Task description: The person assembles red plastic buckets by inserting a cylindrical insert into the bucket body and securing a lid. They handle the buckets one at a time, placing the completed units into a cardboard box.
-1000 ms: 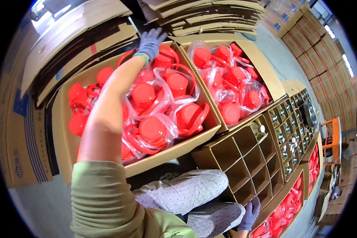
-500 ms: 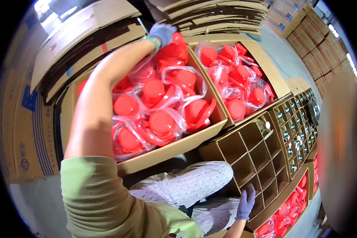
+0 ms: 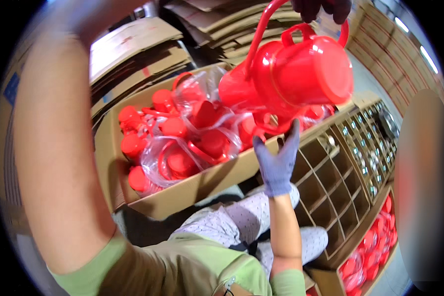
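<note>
A large red plastic jug (image 3: 301, 74), shiny, with looped handles, is held up and tilted above the cartons, its round end toward the right. At the top edge my left hand (image 3: 323, 9), dark in its glove and partly cut off, has its fingers curled over the jug's handle. My right hand (image 3: 279, 165), in a lavender glove, is beneath the jug with thumb and fingers spread upward at a lower red loop. Whether it touches the loop I cannot tell. Below left, an open carton (image 3: 202, 185) holds several red jugs (image 3: 180, 163) in clear plastic bags.
A divided carton (image 3: 325, 185) stands to the right of my knees. Beyond it, another divided carton (image 3: 362, 148) holds several silvery pieces. More red jugs (image 3: 365, 251) fill a box at lower right. Flattened cardboard (image 3: 135, 42) is stacked behind, and closed cartons (image 3: 385, 49) line the far right.
My left hand has lifted the red jug out of the carton and swung it up to the right. My right hand has risen from beside the divided carton to below the jug.
</note>
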The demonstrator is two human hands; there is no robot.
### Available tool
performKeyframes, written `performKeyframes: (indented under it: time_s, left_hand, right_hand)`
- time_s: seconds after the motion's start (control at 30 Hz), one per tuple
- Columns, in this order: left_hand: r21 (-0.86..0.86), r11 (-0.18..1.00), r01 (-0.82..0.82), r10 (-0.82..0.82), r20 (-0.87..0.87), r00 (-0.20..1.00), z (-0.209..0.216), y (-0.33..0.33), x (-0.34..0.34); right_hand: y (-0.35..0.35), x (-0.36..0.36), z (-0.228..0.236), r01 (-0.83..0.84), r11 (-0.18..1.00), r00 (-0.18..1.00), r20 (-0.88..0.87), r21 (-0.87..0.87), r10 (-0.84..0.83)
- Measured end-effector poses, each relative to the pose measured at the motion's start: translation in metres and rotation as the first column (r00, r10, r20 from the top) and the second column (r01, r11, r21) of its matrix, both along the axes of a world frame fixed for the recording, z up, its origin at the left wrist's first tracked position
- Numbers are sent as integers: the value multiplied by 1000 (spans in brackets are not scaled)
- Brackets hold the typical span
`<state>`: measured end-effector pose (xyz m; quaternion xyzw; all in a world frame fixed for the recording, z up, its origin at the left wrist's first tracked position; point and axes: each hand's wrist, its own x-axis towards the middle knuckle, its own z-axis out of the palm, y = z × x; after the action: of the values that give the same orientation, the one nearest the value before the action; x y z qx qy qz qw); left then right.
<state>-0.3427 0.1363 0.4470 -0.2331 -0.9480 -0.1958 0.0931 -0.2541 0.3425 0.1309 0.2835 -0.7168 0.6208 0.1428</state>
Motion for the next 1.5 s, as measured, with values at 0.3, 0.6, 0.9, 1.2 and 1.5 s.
performKeyframes:
  time_s: [0.3,0.6,0.9,1.2,1.5]
  left_hand:
    - [365,926,-96,-250,783,570,-106,93,-40]
    - [822,531,-206,-811,563,158,-426,265,-29]
    - [888,409,-209,-711,453,538,-419,312,-122]
    - [389,754,530,-536,-102,838,-322,347,-21]
    - [975,183,-122,-775,220,593,-334,295,-26]
  right_hand:
    - [179,47,2,300,703,953,171,-645,-250]
    - [287,101,-34,693,678,692,-35,-244,-721]
    - [361,163,-108,356,475,934,-317,804,-164]
    - [357,9,5,581,741,802,-393,337,-450]
    - [333,-62,29,-115,976,993,59,186,105]
